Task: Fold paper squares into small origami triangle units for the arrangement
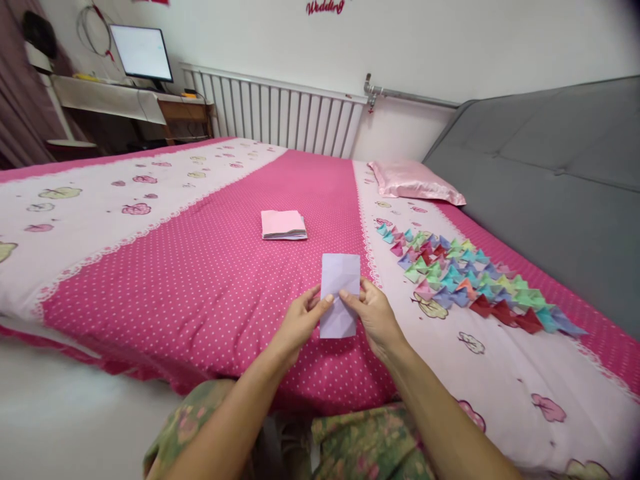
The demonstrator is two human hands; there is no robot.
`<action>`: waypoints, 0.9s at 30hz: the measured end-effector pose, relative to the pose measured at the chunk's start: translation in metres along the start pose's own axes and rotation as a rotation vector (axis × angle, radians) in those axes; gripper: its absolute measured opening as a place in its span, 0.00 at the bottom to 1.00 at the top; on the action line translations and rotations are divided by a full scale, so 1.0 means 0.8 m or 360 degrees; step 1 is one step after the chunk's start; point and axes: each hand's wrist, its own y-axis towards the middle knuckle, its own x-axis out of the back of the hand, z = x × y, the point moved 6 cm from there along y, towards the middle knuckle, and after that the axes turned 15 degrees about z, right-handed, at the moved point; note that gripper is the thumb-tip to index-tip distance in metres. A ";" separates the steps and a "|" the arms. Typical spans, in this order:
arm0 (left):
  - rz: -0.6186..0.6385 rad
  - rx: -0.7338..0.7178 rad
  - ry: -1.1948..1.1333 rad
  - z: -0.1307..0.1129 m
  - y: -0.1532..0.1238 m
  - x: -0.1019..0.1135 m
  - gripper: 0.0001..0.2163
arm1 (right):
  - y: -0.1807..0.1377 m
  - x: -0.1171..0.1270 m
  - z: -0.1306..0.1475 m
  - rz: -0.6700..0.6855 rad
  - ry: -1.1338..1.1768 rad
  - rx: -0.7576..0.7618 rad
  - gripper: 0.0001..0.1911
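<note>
A sheet of lavender paper (340,273), marked with crease lines and upright in shape, is held above the near part of the bed. My left hand (303,319) pinches its left edge, thumb on the face and fingers behind. On the right edge my right hand (376,317) grips in the same way, its thumb lying across the middle of the sheet. The fingers behind the paper are partly hidden. Beyond the hands, a stack of coloured paper (283,223) with a pink sheet on top rests on the bedspread.
Rows of small folded paper boats (465,273) in several colours cover the bed's right side. A pink pillow (415,181) lies behind them, against the grey headboard (545,153). At the far wall are a radiator (280,110) and a desk (115,103) with a monitor (141,53).
</note>
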 end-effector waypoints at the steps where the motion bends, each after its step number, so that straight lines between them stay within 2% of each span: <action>1: 0.0028 0.0024 -0.0046 0.001 -0.001 -0.002 0.19 | 0.000 -0.001 0.000 0.0007 -0.0005 -0.0002 0.23; 5: 0.0152 0.0066 -0.0167 0.008 -0.003 -0.004 0.16 | 0.001 0.000 -0.003 0.0010 -0.0059 -0.0006 0.23; 8: 0.0158 0.0089 -0.0174 0.014 -0.001 0.000 0.15 | 0.001 0.005 -0.006 -0.0018 -0.0184 0.0010 0.23; 12: 0.0112 0.0085 -0.0126 0.013 -0.001 0.005 0.14 | -0.001 0.017 -0.002 -0.0253 -0.0415 0.0118 0.25; 14: 0.0125 0.0084 -0.0112 0.011 -0.002 0.005 0.14 | -0.001 0.018 -0.005 -0.0268 -0.0322 0.0071 0.27; 19: 0.0238 0.0140 -0.0061 0.008 -0.005 -0.002 0.13 | 0.000 0.002 -0.017 0.0009 0.0157 -0.0198 0.19; 23: 0.0306 0.0185 -0.0006 0.012 -0.007 -0.006 0.14 | -0.003 0.001 -0.019 -0.0031 0.0257 -0.0245 0.15; 27: 0.0232 0.0244 0.0118 0.021 -0.004 -0.002 0.15 | -0.004 0.000 -0.026 -0.0090 0.0288 -0.0327 0.16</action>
